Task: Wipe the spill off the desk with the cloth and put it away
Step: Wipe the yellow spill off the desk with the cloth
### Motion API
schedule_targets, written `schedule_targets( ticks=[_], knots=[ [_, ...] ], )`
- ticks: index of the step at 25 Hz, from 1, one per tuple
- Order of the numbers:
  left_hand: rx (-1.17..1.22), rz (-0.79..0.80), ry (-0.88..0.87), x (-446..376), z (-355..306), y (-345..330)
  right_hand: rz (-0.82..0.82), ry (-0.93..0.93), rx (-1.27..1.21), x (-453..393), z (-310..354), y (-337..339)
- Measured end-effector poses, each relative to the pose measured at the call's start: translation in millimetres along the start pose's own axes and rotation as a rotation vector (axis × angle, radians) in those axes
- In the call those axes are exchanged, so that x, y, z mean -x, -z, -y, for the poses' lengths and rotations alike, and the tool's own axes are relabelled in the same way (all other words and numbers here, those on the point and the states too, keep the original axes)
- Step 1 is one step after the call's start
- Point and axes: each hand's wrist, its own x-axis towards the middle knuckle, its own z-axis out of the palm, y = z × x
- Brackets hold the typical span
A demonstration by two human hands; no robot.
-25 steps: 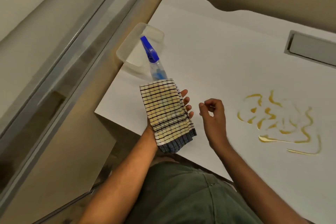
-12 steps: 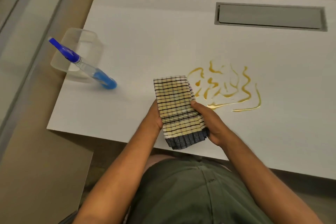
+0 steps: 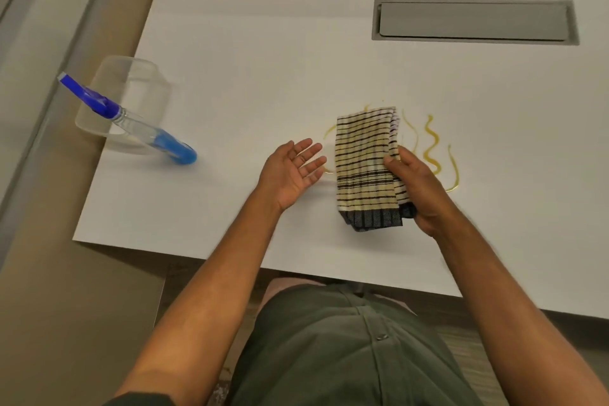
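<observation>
A folded cream cloth (image 3: 365,165) with dark stripes and a dark hem hangs over the white desk (image 3: 263,76). My right hand (image 3: 415,188) grips its right edge, thumb on the front. The cloth covers the left part of a yellow squiggly spill (image 3: 431,148), whose lines show to its right and at its upper left. My left hand (image 3: 293,171) is just left of the cloth, palm up, fingers spread, holding nothing.
A clear plastic tub (image 3: 131,99) stands at the desk's left edge, with a blue spray bottle (image 3: 145,132) lying tilted against it. A grey cable hatch (image 3: 474,21) is set into the back right. Partition walls run along the left and back.
The cloth passed from my left hand to my right hand and moved right over the spill. My left hand let go and opened.
</observation>
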Motion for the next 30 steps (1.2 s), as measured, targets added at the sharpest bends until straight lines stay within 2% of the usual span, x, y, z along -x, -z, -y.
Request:
schedule_targets(
  ticks=[2,4,6,8,10,12,14,17,21,23,26,30],
  knots=[
    [-0.243,-0.097,-0.111,-10,-11,1,-0.052,0.079,0.103,-4,10,0],
    [-0.605,-0.232,-0.295,-26,-16,5,-0.138,0.170,0.317,-7,15,-6],
    [-1.044,-0.292,-0.505,-49,-21,12,-0.287,0.261,0.734,-15,7,-19],
    [-1.394,-0.283,-0.645,-73,-22,21,-0.395,0.349,1.073,-25,-10,-48],
    [-1.629,-0.273,-0.682,-91,-22,33,-0.358,0.322,1.216,-37,-34,-83],
    [-1.806,-0.265,-0.734,-102,-18,49,-0.242,0.235,1.271,-44,-66,-107],
    [-1.893,-0.260,-0.812,-109,-15,63,-0.238,0.235,1.305,-48,-89,-115],
    [-1.912,-0.290,-0.880,-114,-12,69,-0.392,0.360,1.371,-69,-110,-111],
    [-1.968,-0.320,-0.907,-116,-10,69,-0.230,0.430,1.553,-104,-128,-112],
    [-1.990,-0.324,-0.878,-117,-10,70,-0.208,0.453,1.600,-115,-135,-109],
    [-2.015,-0.327,-0.854,-118,-9,69,-0.257,0.441,1.606,-131,-131,-101],
    [-2.013,-0.365,-0.898,-123,-6,70,-0.348,0.363,1.555,-181,-92,-81]
  ],
)
